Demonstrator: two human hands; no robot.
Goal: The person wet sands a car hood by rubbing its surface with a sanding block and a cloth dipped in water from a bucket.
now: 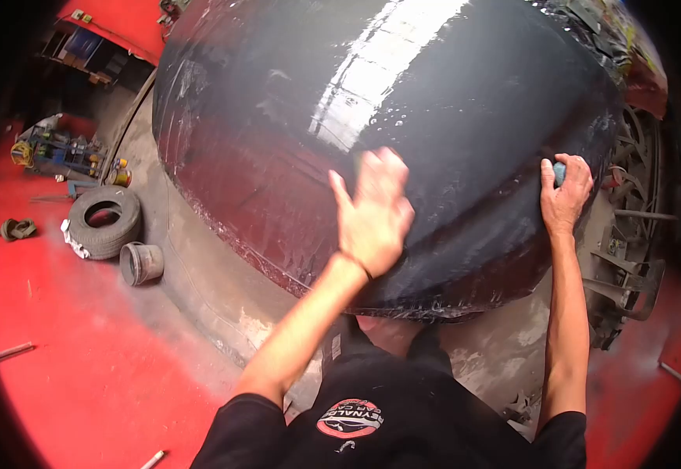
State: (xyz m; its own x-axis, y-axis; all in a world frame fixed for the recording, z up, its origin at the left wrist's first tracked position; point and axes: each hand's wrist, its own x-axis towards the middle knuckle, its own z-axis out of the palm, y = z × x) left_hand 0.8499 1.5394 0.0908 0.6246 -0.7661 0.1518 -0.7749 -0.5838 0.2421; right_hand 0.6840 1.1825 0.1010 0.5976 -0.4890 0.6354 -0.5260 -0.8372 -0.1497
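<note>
1. Hood: a broad, gently domed, smooth panel with a rounded near edge, lying just before the person; on the floor to the left, a treaded tyre and a round grey bucket
2. Finish: glossy black, shading to dark red at left, wet, with droplets, whitish smears and a bright strip of reflected light
3. Right hand: fingers curled round a small blue block, near the hood's right edge
4. Left hand: over the hood, thumb apart from fingers (blurred; whether they grasp anything cannot be told)
</note>
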